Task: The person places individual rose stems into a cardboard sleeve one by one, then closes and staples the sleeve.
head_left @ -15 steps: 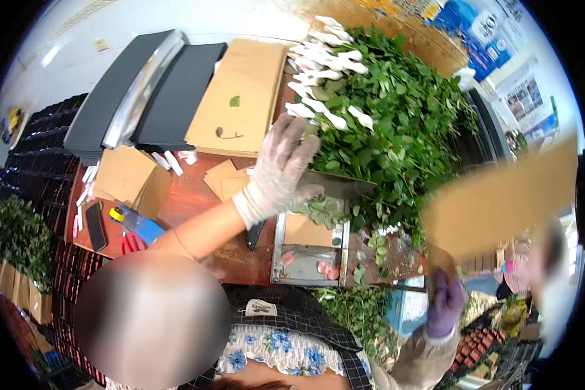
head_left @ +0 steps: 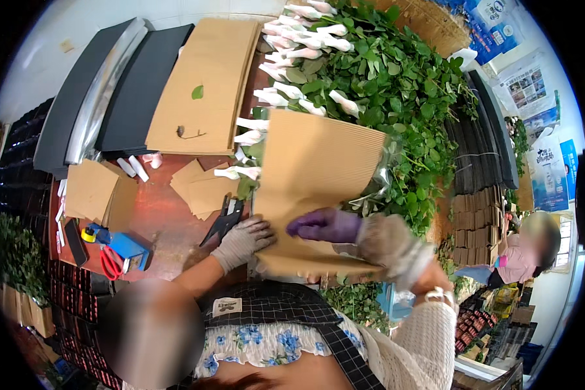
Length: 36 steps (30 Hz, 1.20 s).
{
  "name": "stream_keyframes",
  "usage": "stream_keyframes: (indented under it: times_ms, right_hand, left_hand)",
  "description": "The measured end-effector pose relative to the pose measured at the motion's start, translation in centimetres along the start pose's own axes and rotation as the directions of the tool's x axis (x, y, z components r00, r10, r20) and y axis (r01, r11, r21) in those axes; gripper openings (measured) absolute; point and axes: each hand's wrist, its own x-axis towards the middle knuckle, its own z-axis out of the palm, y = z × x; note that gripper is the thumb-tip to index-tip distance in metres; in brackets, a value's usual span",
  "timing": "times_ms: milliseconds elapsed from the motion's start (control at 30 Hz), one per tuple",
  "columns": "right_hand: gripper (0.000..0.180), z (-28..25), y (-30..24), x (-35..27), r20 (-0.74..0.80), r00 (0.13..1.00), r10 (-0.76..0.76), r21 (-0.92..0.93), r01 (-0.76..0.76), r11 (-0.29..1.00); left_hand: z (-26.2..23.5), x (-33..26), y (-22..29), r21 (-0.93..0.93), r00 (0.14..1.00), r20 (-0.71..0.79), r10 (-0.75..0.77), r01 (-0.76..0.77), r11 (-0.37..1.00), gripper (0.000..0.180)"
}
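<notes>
A tan corrugated cardboard sheet (head_left: 318,149) lies bent in front of me, its near edge folding up toward me. My left hand (head_left: 246,240), in a whitish glove, rests with fingers laid out at the sheet's left edge. Over the sheet's lower middle is my right hand (head_left: 325,226), purple-gloved, its fingers stretched leftward and pressing on the cardboard. White-wrapped flower heads (head_left: 286,94) on leafy green stems (head_left: 396,91) lie beyond the sheet, and several poke out along its left side. A black tool (head_left: 225,220) sits beside my left hand; its kind is unclear.
On the red table (head_left: 169,188) are small cardboard pieces (head_left: 198,185), red-handled scissors (head_left: 111,262), a blue tape dispenser (head_left: 130,250) and a phone (head_left: 75,242). Stacked cardboard sheets (head_left: 201,84) and dark sheets (head_left: 146,91) stand behind. Another person (head_left: 521,250) is at the far right.
My right hand has swung the cardboard sheet in from the right and laid it before me. My left hand has come down from the flower heads to the sheet's left edge.
</notes>
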Motion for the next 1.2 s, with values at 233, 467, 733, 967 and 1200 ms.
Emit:
stream_keyframes:
  times_ms: [233, 467, 733, 967, 1200]
  right_hand:
    - [0.048, 2.1, 10.8, 2.5, 0.013, 0.824, -0.566, -0.836, 0.32, 0.446]
    - [0.051, 2.0, 11.0, 1.9, -0.005, 0.817, -0.577, -0.907, 0.238, 0.346]
    - [0.042, 1.6, 9.6, 1.5, -0.069, 0.886, -0.459, -0.862, 0.178, 0.474]
    - [0.039, 1.8, 8.9, 0.9, -0.097, 0.933, -0.346, -0.81, 0.128, 0.572]
    - [0.033, 0.8, -9.4, -4.9, -0.436, 0.796, -0.421, -0.121, 0.411, 0.903]
  left_hand:
    - [-3.8, -1.2, -0.6, -0.085, 0.978, 0.208, -0.019, 0.037, 0.996, 0.029]
    - [-8.3, -2.2, -7.8, 0.246, 0.614, 0.192, -0.766, 0.725, 0.643, 0.084]
    - [-8.1, -3.2, -7.6, 0.314, 0.524, 0.136, -0.841, 0.782, 0.539, 0.094]
    - [-10.3, -5.3, -8.4, 0.081, 0.414, 0.218, -0.884, 0.895, 0.439, 0.059]
    - [-20.6, 2.8, 0.5, -0.935, 0.342, -0.192, -0.92, 0.219, 0.277, 0.025]
